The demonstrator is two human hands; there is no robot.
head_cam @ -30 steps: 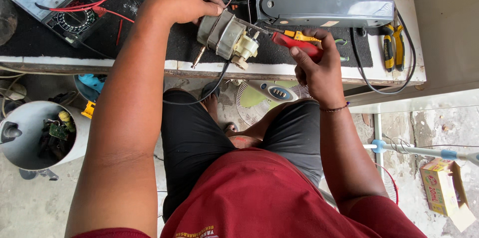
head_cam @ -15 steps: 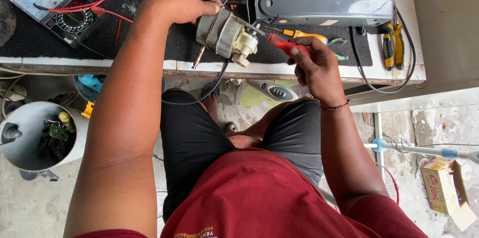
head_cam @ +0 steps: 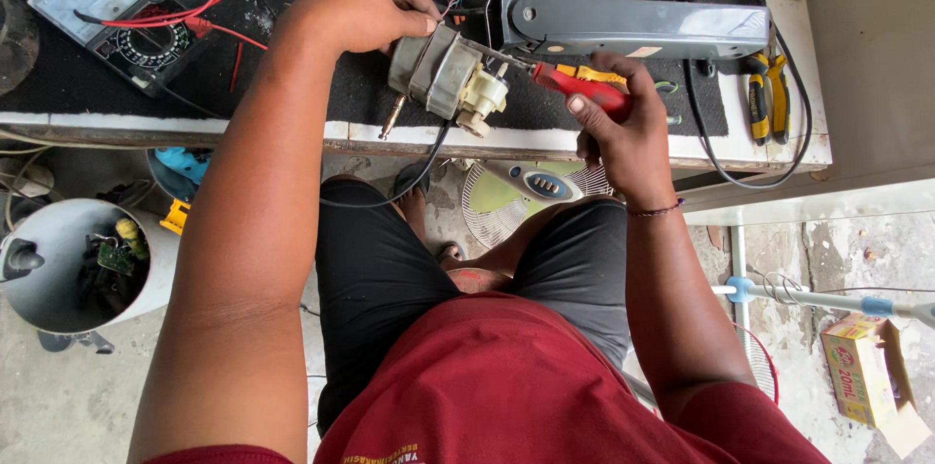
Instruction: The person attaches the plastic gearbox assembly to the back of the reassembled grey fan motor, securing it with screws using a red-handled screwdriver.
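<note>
My left hand [head_cam: 360, 4] grips a small grey electric fan motor [head_cam: 440, 74] over the front edge of the workbench. A cream plastic gear part sits on the motor's right side. My right hand [head_cam: 623, 123] holds a red-handled screwdriver [head_cam: 579, 86], whose metal shaft reaches left and touches the top of the motor. Just behind the motor lies a grey fan neck housing [head_cam: 633, 28] on the black mat.
An analog multimeter [head_cam: 112, 16] with red leads lies at the back left of the black mat [head_cam: 292, 84]. Yellow-handled pliers [head_cam: 767, 94] and a black cable lie at the right. Below stand a white bucket [head_cam: 58, 259], a fan base [head_cam: 531, 191] and a cardboard box [head_cam: 867, 371].
The right hand has shifted slightly and the screwdriver tip has come up against the motor's top. The left hand keeps its grip on the motor, which has tilted a little.
</note>
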